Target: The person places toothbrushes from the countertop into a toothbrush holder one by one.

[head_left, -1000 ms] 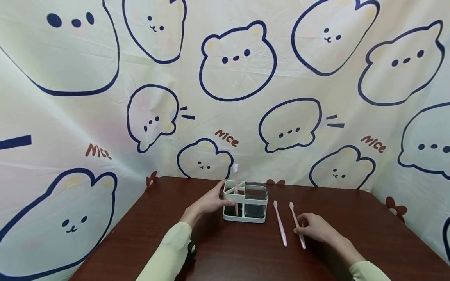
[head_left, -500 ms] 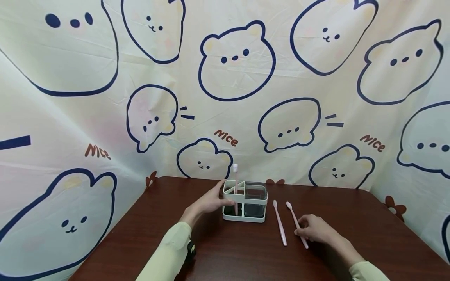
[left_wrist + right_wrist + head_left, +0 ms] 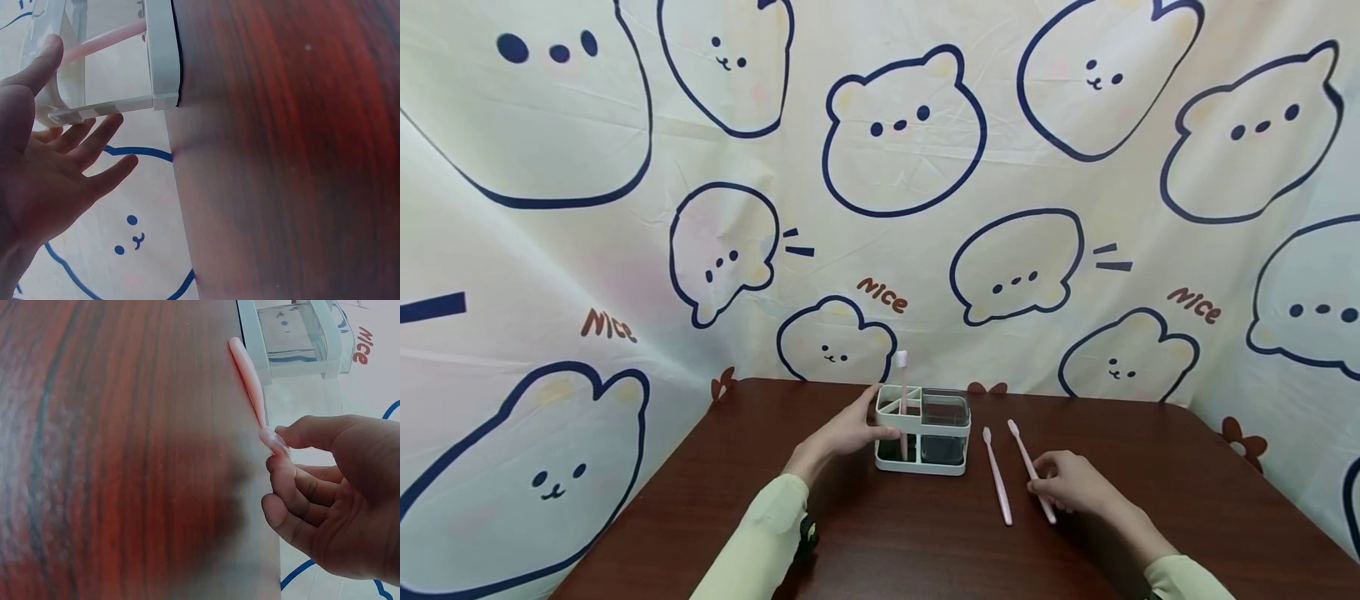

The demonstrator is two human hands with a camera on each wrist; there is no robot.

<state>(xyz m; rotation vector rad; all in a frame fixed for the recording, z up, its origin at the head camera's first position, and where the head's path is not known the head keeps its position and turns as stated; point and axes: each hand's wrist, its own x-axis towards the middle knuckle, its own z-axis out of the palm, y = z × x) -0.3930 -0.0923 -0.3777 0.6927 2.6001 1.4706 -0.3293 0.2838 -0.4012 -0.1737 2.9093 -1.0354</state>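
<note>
My left hand (image 3: 847, 425) grips the left side of a pale toothbrush holder (image 3: 922, 468), thumb across its front bar and fingers around the side. In the left wrist view the thumb overlaps the frame (image 3: 165, 56), while the outer fingers spread below it. One pink toothbrush (image 3: 902, 379) stands upright in a left compartment. To the right of the holder, a second pink toothbrush (image 3: 997, 479) lies on the table. My right hand (image 3: 1071, 483) pinches a third pink toothbrush (image 3: 1022, 446) on its handle between thumb and fingers, its white head pointing away from me.
A clear cup (image 3: 945, 447) sits in the right part of the holder. The dark brown wooden table (image 3: 910, 542) ends at a cream cloth backdrop (image 3: 925, 250) printed with blue-outlined bears, hanging at the back and sides.
The toothbrush in my right hand has swung its head to the left and moved slightly away from me, with the hand rising a little. The left hand and holder stay put.
</note>
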